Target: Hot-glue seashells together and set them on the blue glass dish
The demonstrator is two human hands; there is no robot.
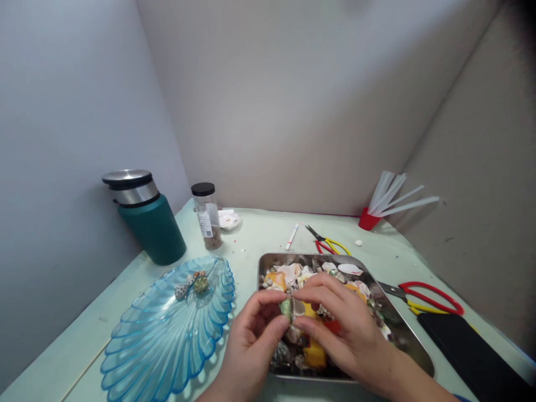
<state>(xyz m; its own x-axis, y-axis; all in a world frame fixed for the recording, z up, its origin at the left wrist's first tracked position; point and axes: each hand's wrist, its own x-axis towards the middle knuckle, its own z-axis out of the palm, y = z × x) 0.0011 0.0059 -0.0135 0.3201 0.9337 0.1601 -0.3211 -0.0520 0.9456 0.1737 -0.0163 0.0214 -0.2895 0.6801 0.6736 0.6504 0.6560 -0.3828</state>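
Observation:
My left hand (253, 335) pinches a small green shell (286, 309) between thumb and fingertips, above the metal tray. Close beside it, my right hand (349, 326) has its thumb and index finger curled around a small greyish piece (298, 307), too blurred to name. The fingertips of both hands nearly meet. Beneath them, the metal tray (412, 350) holds many mixed seashells (288, 272) and some yellow pieces (315, 353); the hands hide part of its contents.
A blue shell-shaped dish (163, 340) with a few shells (201, 286) lies left. Behind are a green flask (153, 229), a clear jar (207, 218), a marker (292, 237) and scissors (329, 243). Right are larger scissors (431, 296), a black phone-like slab (464, 346) and a red cup of white sticks (369, 219).

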